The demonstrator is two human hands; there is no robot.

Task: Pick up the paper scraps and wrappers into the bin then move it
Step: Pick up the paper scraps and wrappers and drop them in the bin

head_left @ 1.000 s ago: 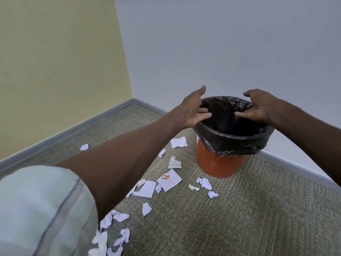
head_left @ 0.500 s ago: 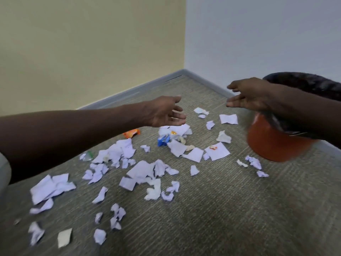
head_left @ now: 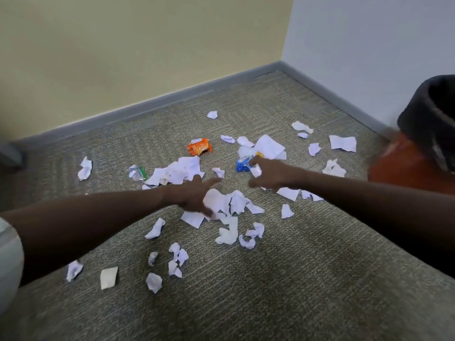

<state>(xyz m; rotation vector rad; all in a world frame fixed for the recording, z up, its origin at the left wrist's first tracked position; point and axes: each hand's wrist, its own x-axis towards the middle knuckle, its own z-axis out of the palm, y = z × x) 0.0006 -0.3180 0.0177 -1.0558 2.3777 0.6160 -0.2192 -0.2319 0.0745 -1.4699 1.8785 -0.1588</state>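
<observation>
Several white paper scraps (head_left: 236,201) lie scattered over the carpet, with an orange wrapper (head_left: 199,146), a blue wrapper (head_left: 242,164) and a clear green-edged wrapper (head_left: 138,172) among them. My left hand (head_left: 194,195) reaches out low over the central pile, fingers spread, touching the scraps beneath it. My right hand (head_left: 270,174) stretches beside the blue wrapper with fingers extended, a small white scrap at its fingertips. The orange bin (head_left: 403,166) with a black liner stands at the right edge, partly cut off.
A yellow wall and a pale blue-grey wall meet in the far corner, with a grey skirting board (head_left: 152,102) along both. The carpet (head_left: 295,291) near me holds few scraps. A dark object (head_left: 9,153) sits at the left edge.
The view swung left from the bin to the litter. Both hands left the bin's rim and dropped forward toward the scraps on the carpet.
</observation>
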